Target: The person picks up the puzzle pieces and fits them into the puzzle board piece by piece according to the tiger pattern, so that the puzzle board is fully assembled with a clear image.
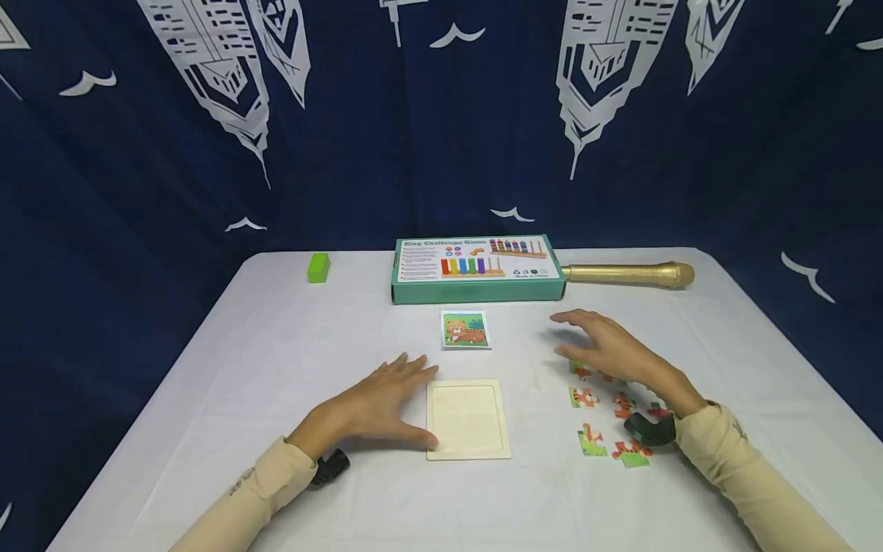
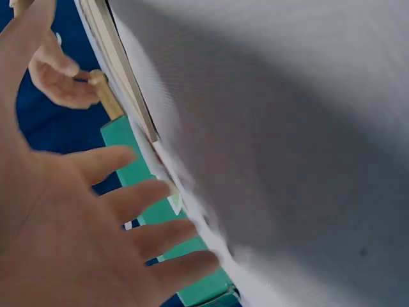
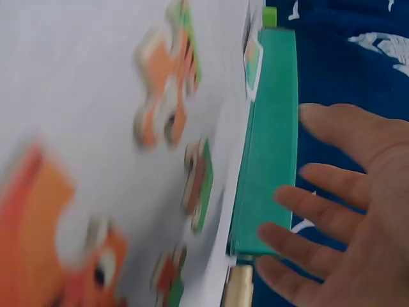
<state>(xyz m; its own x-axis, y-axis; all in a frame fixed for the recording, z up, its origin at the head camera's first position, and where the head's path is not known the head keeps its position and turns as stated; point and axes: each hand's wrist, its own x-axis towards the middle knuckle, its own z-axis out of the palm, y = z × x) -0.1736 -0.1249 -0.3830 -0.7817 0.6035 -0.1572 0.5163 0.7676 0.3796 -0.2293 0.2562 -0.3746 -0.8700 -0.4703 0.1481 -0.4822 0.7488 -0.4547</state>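
My left hand (image 1: 386,400) has its fingers spread at the left side of a pale wooden puzzle tray (image 1: 469,420), its thumb at the lower left corner of the rim. Whether the thumb presses the rim or only hovers, I cannot tell. Above the far rows of jigsaw pieces (image 1: 585,397) hangs my right hand (image 1: 610,345), fingers loosely extended, holding nothing. In the right wrist view, orange and green jigsaw pieces (image 3: 167,89) lie on the cloth, apart from the fingers. Part of the far row is hidden under the right hand. Beyond the tray lies a tiger picture card (image 1: 466,330).
A green Ring Challenge Game box (image 1: 479,270) lies at the back. Behind its right end extends a gold-coloured rod (image 1: 628,274). On the far left is a green block (image 1: 318,267). White cloth covers the table (image 1: 241,383); a dark blue curtain (image 1: 414,138) hangs behind.
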